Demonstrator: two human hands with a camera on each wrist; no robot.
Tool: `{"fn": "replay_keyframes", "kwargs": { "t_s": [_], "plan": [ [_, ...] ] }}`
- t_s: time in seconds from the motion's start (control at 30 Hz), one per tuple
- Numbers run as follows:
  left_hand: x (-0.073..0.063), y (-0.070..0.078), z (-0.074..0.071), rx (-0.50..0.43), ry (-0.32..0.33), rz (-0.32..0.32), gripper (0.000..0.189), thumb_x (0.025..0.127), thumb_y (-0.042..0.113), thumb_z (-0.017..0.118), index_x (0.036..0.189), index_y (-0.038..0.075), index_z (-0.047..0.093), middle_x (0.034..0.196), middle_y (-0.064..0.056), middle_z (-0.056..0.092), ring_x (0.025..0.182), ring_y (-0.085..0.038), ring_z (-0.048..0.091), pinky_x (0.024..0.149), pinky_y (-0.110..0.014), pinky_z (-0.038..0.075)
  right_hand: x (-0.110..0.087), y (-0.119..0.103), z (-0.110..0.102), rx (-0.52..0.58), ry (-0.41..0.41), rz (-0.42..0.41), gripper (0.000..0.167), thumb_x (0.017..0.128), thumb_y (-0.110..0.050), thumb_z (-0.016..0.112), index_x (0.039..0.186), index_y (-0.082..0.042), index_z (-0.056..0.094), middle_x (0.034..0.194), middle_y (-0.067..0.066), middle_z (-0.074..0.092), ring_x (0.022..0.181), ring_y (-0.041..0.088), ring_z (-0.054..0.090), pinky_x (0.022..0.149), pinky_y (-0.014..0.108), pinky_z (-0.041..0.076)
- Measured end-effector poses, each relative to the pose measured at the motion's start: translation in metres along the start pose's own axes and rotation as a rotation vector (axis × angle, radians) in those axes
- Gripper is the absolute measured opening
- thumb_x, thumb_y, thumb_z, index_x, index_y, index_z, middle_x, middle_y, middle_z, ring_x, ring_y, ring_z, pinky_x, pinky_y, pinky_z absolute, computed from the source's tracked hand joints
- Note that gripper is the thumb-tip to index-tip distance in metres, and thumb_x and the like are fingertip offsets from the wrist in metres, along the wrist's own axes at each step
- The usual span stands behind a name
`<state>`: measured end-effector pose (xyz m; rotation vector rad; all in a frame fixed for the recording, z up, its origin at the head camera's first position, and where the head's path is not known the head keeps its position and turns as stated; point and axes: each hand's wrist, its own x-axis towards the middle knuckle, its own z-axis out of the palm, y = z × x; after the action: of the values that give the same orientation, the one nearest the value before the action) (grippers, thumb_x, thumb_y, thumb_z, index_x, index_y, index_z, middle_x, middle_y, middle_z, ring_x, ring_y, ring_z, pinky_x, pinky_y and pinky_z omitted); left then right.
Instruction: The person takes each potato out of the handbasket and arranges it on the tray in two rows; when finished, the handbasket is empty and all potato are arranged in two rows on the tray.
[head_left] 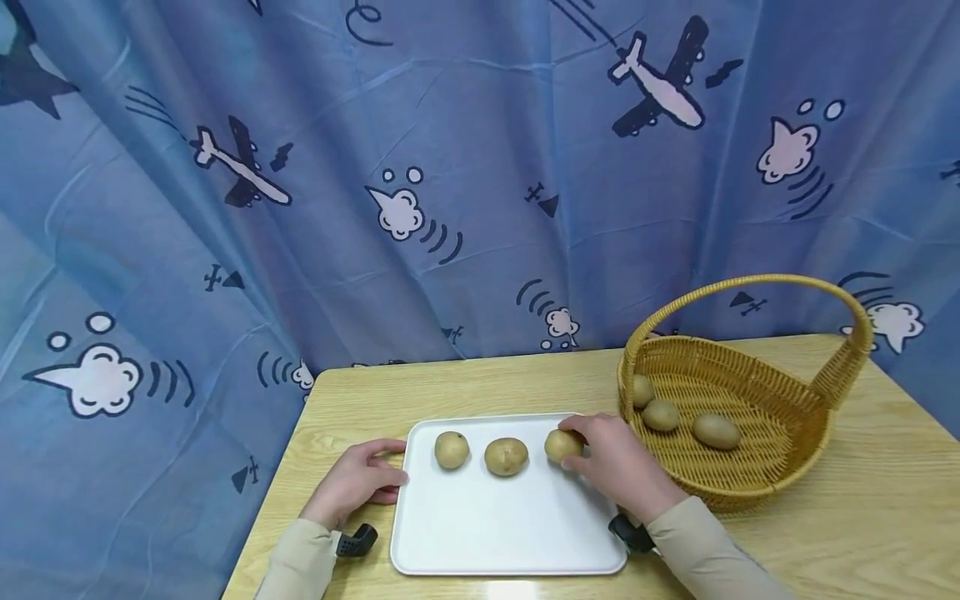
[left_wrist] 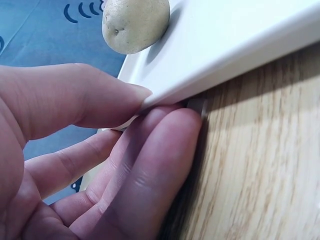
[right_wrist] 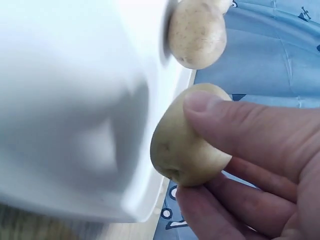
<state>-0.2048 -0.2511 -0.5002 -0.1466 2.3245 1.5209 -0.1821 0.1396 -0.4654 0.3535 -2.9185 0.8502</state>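
Observation:
My right hand (head_left: 617, 457) pinches a potato (right_wrist: 187, 145) between thumb and fingers over the right side of a white tray (head_left: 504, 525). Two more potatoes lie in a row on the tray, a rounder one (head_left: 452, 450) at the left and an oval one (head_left: 506, 457) in the middle. At the tray's left edge, my left hand (head_left: 358, 482) pinches the rim, thumb on top and fingers underneath, as the left wrist view shows.
A yellow wicker basket (head_left: 813, 450) with a tall arched handle stands right of the tray, with several potatoes (head_left: 717, 431) inside. The wooden table (head_left: 885, 517) backs onto a blue patterned curtain (head_left: 480, 250).

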Motion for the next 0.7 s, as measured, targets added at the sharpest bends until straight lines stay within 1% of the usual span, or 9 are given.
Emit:
{"fn": "replay_keyframes", "kwargs": {
  "t_s": [0.17, 0.33, 0.7],
  "plan": [
    [-0.0023, 0.0003, 0.0003, -0.003, -0.009, 0.003, 0.061, 0.092, 0.006, 0.081, 0.150, 0.003, 0.061, 0.098, -0.014, 0.074, 0.080, -0.019, 0.074, 0.076, -0.037, 0.070, 0.0006, 0.0016, 0.0044, -0.010, -0.010, 0.019, 0.040, 0.082, -0.011, 0.093, 0.119, -0.005, 0.080, 0.114, 0.013, 0.080, 0.106, 0.031, 0.074, 0.094, 0.050, 0.063],
    [-0.0025, -0.0002, 0.0011, -0.010, -0.016, 0.004, 0.062, 0.092, 0.007, 0.081, 0.150, 0.003, 0.061, 0.098, -0.014, 0.075, 0.080, -0.020, 0.073, 0.076, -0.037, 0.070, 0.0007, 0.0029, 0.0057, -0.020, -0.008, 0.015, 0.040, 0.081, -0.011, 0.093, 0.118, -0.005, 0.080, 0.113, 0.013, 0.081, 0.105, 0.032, 0.075, 0.095, 0.052, 0.063],
    [0.0013, -0.0037, 0.0011, 0.012, 0.009, 0.000, 0.061, 0.092, 0.008, 0.082, 0.150, 0.005, 0.062, 0.097, -0.014, 0.074, 0.079, -0.020, 0.073, 0.075, -0.038, 0.070, 0.0009, 0.0025, 0.0083, -0.045, 0.015, 0.006, 0.039, 0.081, -0.013, 0.094, 0.117, -0.005, 0.081, 0.113, 0.013, 0.081, 0.106, 0.034, 0.076, 0.098, 0.053, 0.063]
  ]
}}
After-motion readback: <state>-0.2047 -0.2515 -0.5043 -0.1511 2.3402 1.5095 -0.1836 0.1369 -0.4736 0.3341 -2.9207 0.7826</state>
